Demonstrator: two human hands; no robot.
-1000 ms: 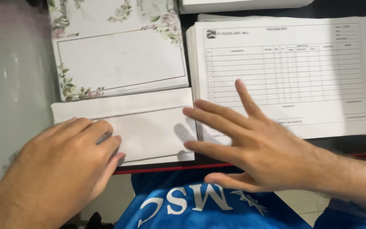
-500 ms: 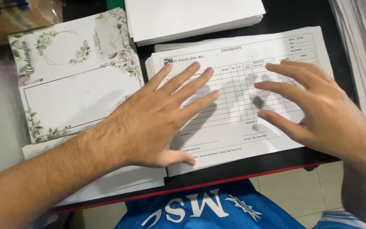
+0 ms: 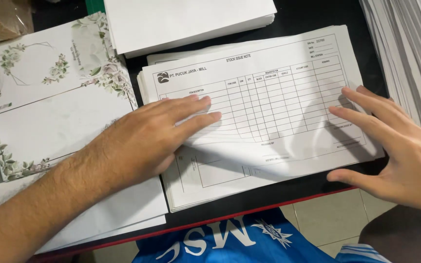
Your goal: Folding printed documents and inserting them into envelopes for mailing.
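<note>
form stack (image 3: 269,122) | on dark bench (image 3: 317,19), under both hands | L hand (image 3: 147,141) flat, fingers spread, pressing stack's L side | R hand (image 3: 395,146) open at R edge, gripping nothing | white printed grid sheets | prob. light, floppy, slippery; best taken at edges/corner

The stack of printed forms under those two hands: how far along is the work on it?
Done: the stack of table forms lies on the black table, roughly squared. In hand: the left hand presses flat on it and the top sheet has slid, baring the form beneath near the front edge; the right hand steadies the right corner. Left: the stack is thick. The floral cards lie untouched.
</note>
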